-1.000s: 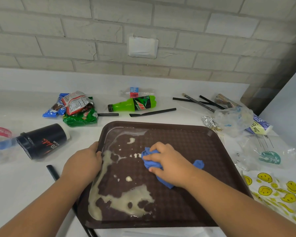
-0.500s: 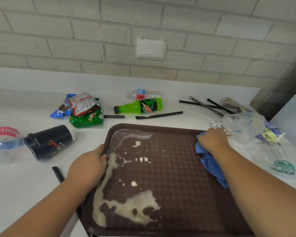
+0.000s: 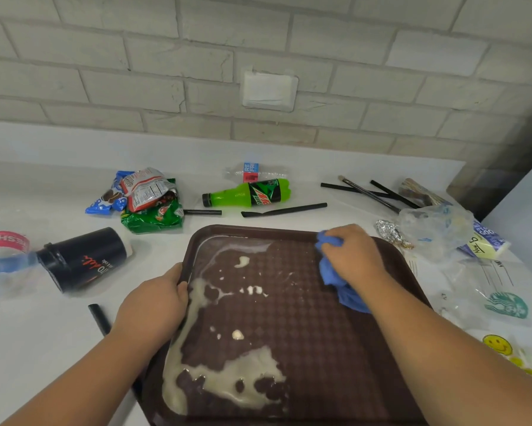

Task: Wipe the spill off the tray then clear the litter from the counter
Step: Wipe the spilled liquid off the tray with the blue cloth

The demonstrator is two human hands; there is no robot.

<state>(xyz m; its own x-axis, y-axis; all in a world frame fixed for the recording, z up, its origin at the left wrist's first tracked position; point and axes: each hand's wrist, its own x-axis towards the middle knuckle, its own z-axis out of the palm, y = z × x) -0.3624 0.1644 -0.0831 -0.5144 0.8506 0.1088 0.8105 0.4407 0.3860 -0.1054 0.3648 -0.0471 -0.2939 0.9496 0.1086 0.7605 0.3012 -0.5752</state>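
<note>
**Spill (image 3: 228, 385) on tray (image 3: 335, 364), cloth (image 3: 335, 281) at its far edge**

Litter lies all along the white worktop (image 3: 28, 348). At far left a clear bottle (image 3: 0, 250) with a red label lies flat, one end just beside a black cup (image 3: 83, 259) tipped on its side. A short straw (image 3: 98, 318) lies nearer the camera than the cup. Behind the cup is a heap of wrappers (image 3: 145, 198) in blue, white and green.

The left hand (image 3: 154, 305) clasps the tray's left rim with its thumb on the lip. Its fingers are hidden under the edge. The brown tray sits on the worktop in front of the person. The pale, creamy Spill runs down its left side and pools at the near left, with small blobs towards the middle. The right half shows bare brown.

Behind the tray a green bottle (image 3: 246, 193) lies on its side, with black straws near it.

The right hand (image 3: 350, 256) has its fingers curled over the bunched blue cloth. It presses the cloth on the tray near the far edge, right of the middle.

Right of the tray lie a foil ball (image 3: 390, 235), a crumpled clear bag (image 3: 434, 229), a clear cup (image 3: 504, 302) with a green logo and a smiley paper (image 3: 498, 345).
</note>
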